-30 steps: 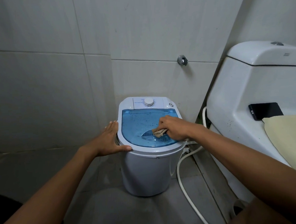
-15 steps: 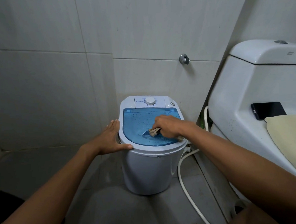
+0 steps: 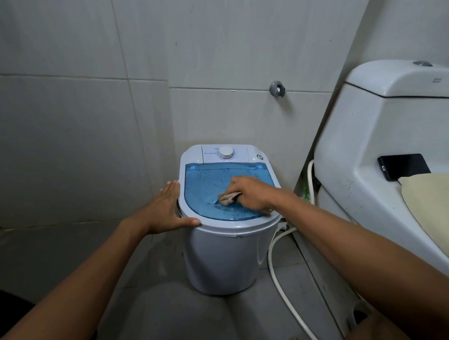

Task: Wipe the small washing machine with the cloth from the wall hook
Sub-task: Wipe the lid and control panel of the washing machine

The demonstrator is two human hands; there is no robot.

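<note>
The small white washing machine (image 3: pixel 223 258) stands on the floor against the tiled wall. Its blue see-through lid (image 3: pixel 203 186) is speckled with dark spots, and a white dial (image 3: pixel 226 152) sits on the panel behind it. My right hand (image 3: pixel 248 193) presses a bunched beige cloth (image 3: pixel 227 197) onto the middle of the lid. My left hand (image 3: pixel 165 209) lies flat against the machine's left rim, fingers together, thumb on the front edge, holding nothing.
A white toilet (image 3: pixel 373 146) stands close on the right, with a black phone (image 3: pixel 402 166) and a cream lid cover (image 3: pixel 439 210) on it. A white hose (image 3: pixel 278 278) runs along the floor right of the machine. A chrome wall fitting (image 3: pixel 277 88) sits above.
My right hand with the cloth has slid a little leftward across the lid. The left hand stays on the rim. The view has shifted slightly.
</note>
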